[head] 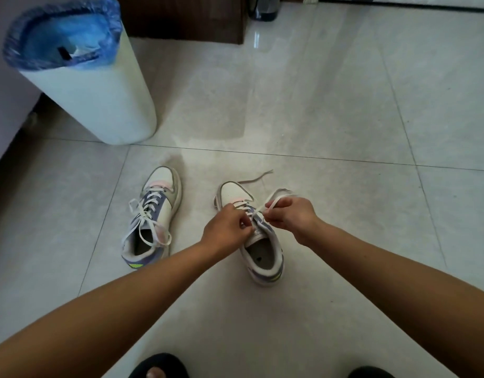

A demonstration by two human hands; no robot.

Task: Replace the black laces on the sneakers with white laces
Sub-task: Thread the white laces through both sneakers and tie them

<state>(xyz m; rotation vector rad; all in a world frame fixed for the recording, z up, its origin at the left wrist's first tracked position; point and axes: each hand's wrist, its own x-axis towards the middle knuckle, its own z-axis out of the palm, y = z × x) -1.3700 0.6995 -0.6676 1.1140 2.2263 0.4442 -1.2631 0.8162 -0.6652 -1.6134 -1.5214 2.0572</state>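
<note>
Two white sneakers with purple and pink panels stand on the tiled floor. The left sneaker [153, 219] carries a white lace tied in a loose bow. Over the right sneaker [260, 249], my left hand [229, 227] pinches the white lace at the eyelets beside the tongue. My right hand [290, 214] grips another stretch of the same white lace [273, 196], which loops up past my fingers. One free lace end [255, 178] trails on the floor beyond the toe. No black lace is visible.
A white bin [99, 99] lined with a blue bag stands at the left, close to the left sneaker. Dark wooden furniture [186, 17] is at the back. My black slippers [159, 366] show at the bottom edge. Open tiled floor [371, 118] lies to the right.
</note>
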